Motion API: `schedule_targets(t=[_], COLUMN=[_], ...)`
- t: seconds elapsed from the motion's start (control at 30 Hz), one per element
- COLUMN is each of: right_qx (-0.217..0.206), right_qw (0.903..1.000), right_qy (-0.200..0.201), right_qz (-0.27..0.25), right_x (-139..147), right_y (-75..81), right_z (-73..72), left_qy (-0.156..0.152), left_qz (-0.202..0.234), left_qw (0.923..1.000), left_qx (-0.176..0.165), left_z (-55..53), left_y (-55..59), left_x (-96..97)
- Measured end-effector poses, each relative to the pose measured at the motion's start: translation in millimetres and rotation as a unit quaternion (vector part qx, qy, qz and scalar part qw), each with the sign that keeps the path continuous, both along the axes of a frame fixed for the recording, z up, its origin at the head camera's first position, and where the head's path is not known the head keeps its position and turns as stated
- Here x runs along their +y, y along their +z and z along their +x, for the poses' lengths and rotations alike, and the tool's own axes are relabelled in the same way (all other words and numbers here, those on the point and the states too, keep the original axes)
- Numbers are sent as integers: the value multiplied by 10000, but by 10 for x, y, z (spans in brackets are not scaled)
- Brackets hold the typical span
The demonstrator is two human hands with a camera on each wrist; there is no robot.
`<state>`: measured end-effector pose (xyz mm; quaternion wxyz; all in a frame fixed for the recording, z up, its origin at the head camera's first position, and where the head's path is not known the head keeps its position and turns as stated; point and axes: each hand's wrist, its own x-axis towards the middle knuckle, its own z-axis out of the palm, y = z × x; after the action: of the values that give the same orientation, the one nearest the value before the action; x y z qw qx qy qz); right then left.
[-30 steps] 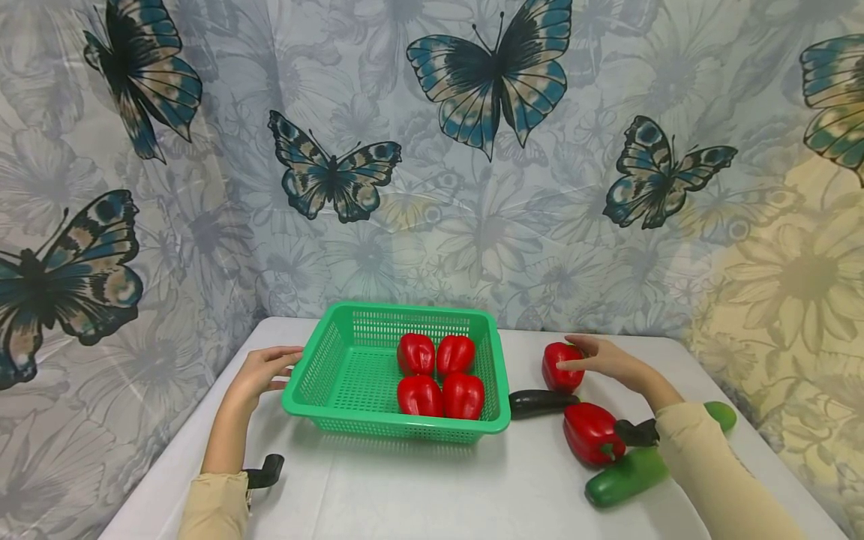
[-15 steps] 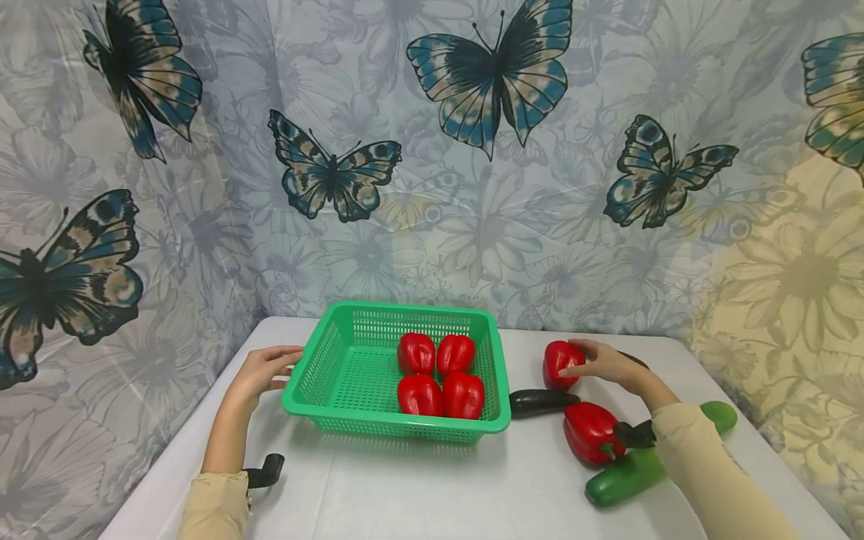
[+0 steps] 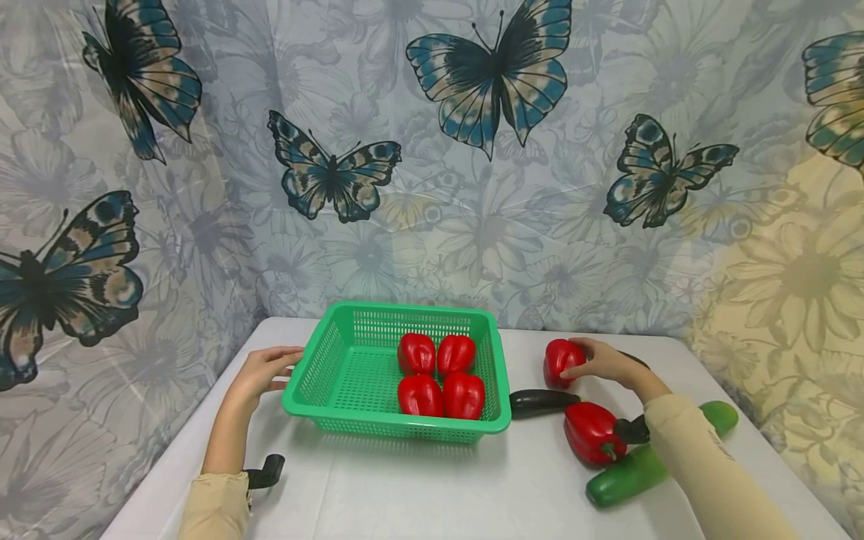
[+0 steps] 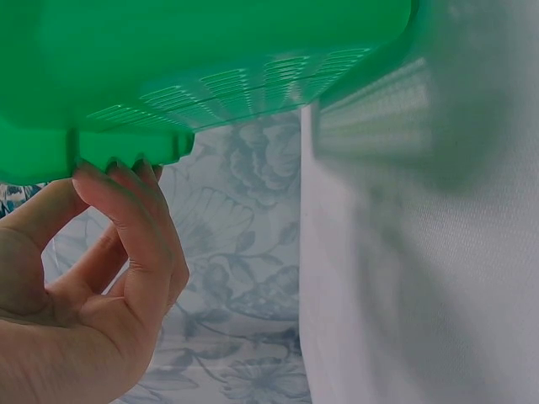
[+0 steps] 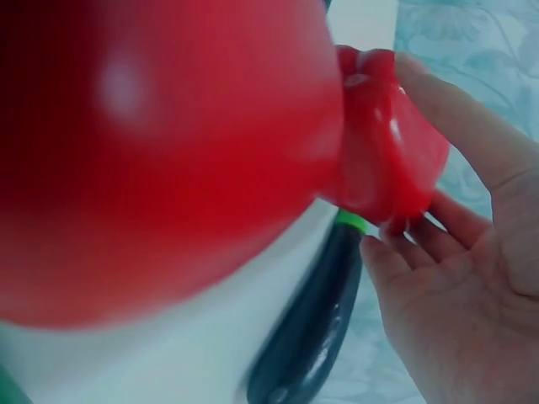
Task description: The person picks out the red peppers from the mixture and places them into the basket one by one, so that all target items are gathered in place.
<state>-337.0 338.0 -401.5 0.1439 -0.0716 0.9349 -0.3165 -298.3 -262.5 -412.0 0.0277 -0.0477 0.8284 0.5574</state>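
Head: right hand (image 3: 607, 364) holds glossy red blocky bell pepper (image 3: 560, 363), right of green slotted plastic basket (image 3: 394, 421) with four similar peppers (image 3: 420, 396) inside. Left hand (image 3: 256, 375) at basket's left side.

Left wrist: bent fingertips (image 4: 88, 178) touch rim; cannot tell whether gripping.

Right wrist: hand spans held pepper, long dark green-capped eggplant (image 5: 312, 328) near fingers.

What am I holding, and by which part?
Your right hand holds a red pepper by opposite sides. Your left hand touches the green basket's rim; whether it grips is unclear.
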Motion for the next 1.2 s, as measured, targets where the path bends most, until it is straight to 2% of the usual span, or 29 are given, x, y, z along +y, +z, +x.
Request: schedule_targets(t=[0.8,1.2], right_qx=[478,646], right_qw=[9988,9976], right_qy=[-141,-253], right_qz=[-25,-5], right_x=[31,-24], right_y=[-47,48], right_z=[10,-6], left_qy=[-1,-6], left_qz=[-3,6], left_qw=[10000,10000], left_qx=[21,33], left_z=[9,12], left_y=[-3,2], left_x=[7,8])
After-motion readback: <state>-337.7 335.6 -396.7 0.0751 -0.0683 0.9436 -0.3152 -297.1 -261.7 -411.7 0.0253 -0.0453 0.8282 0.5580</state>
